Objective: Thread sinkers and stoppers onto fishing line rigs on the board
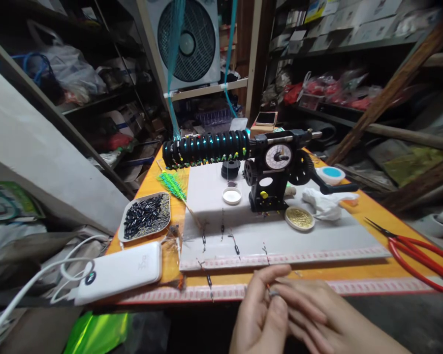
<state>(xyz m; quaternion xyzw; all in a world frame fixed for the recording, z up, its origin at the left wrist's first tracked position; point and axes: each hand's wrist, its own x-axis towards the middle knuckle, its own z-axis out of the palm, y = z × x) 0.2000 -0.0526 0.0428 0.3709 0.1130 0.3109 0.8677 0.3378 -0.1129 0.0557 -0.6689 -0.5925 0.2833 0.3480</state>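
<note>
My left hand (258, 314) and my right hand (317, 307) meet at the table's front edge, fingers bent and pressed together. Between the fingertips shows a small greyish piece (273, 293); most of it is hidden, and its kind cannot be made out. Just beyond my hands, several thin wire or line pieces with small black cylinders, such as this one (237, 248), lie on the white board (206, 255). Another dark piece (208, 280) rests across the front ruler strip (151, 293).
Behind stands a black hand-cranked winder (269, 182) with a ridged roller (210, 150). A tray of black tubes (145, 215) and a white power bank (121, 270) are left. A dish of gold-coloured bits (300, 219) and red-handled scissors (409, 246) lie right.
</note>
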